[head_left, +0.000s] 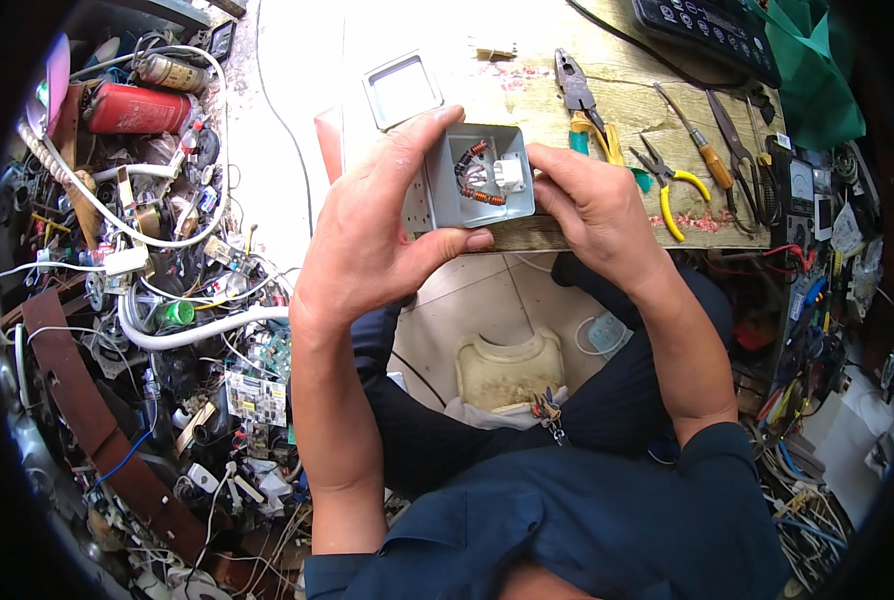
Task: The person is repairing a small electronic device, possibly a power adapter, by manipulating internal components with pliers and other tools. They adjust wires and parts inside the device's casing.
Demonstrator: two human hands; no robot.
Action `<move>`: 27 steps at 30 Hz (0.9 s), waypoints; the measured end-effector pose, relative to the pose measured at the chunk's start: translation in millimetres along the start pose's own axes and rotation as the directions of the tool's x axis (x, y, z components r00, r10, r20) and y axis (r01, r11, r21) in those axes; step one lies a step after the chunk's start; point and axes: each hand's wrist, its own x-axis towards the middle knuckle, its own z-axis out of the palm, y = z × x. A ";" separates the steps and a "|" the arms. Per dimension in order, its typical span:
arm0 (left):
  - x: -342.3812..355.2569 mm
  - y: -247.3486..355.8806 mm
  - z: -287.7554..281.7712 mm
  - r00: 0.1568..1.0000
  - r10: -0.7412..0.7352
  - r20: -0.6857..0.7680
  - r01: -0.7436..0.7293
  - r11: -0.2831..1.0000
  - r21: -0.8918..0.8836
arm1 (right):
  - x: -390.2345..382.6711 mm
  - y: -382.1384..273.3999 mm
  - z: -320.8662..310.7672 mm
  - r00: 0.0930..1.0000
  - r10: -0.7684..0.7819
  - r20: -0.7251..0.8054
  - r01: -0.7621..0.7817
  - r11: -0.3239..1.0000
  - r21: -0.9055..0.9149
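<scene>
A small grey box (447,190) is held over the table's near edge; inside lie copper-wound coils (482,197) on dark rings, thin wires and a white component (509,172). My left hand (385,225) grips the box's left side, thumb along its lower edge and fingers at the top. My right hand (597,205) has its curled fingers on the box's right side. A square pale-rimmed lid (402,89) lies above my left hand. Large pliers (577,85), yellow-handled cutters (675,191), a wooden-handled screwdriver (712,164) and dark scissors (735,140) lie right of the box.
Dense piles of cables, circuit boards (257,398) and a red canister (137,108) fill the left; more clutter and a green bag (817,85) line the right. A black keypad device (707,35) sits at the table's back. Below is a pale plastic piece (507,370) between my legs.
</scene>
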 end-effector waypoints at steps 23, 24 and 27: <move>-0.5 1.6 -2.0 0.999 -0.036 0.026 0.036 0.999 0.001 | -1.3 -2.5 0.5 1.000 0.017 0.023 -0.016 0.999 -0.028; -0.7 1.7 -0.5 0.999 -0.034 0.012 0.034 0.999 -0.007 | -1.6 -2.2 1.0 1.000 0.017 0.018 -0.017 0.999 -0.029; -0.9 1.7 -0.3 1.000 -0.030 0.002 0.030 1.000 -0.003 | -1.2 -1.7 1.5 1.000 0.022 0.020 -0.021 1.000 -0.021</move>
